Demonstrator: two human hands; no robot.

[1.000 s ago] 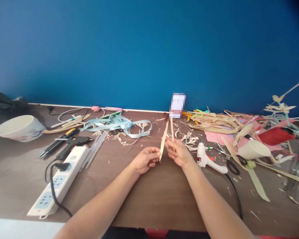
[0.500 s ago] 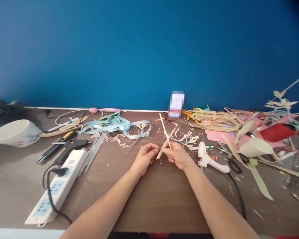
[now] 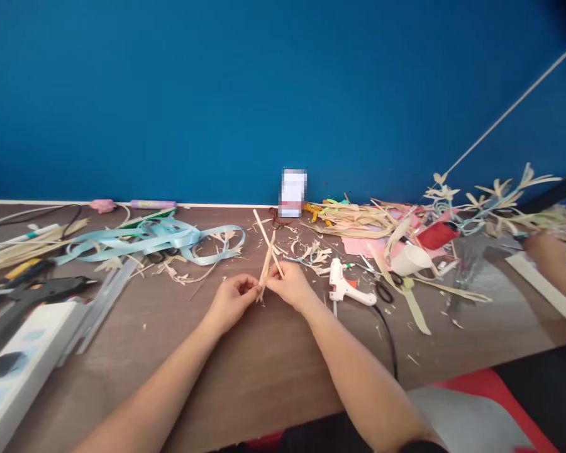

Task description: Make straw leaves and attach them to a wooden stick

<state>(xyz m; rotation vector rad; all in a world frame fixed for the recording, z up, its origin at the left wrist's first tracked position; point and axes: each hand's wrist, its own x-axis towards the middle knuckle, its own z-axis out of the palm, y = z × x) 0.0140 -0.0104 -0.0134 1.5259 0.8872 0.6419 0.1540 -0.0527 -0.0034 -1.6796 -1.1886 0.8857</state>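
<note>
Head view, only one there is. Both hands meet over the tabletop [image 3: 249, 377], nearly closed. Left hand [image 3: 233, 301]: thumb and index pinched on the lower end of a pale husk strip [image 3: 266, 269]. Right hand [image 3: 288, 283]: fingers curled around the lower part of a thin pale stick [image 3: 263, 229], fingertips right at the strip; can't tell if they grip it too.

Key relation: strip and stick cross in a narrow X just beyond the fingers. Strip's long axis runs away from the left hand, leaning slightly right; stick's runs away from the right hand, leaning left. Left hand is nearer the strip's low end. Can't tell whether the two touch at the crossing.

Containers: white cup [image 3: 409, 260], tipped, right of and beyond the right hand; contents not readable. White glue gun [image 3: 343, 288] sits nearer, just right of that hand.
</note>
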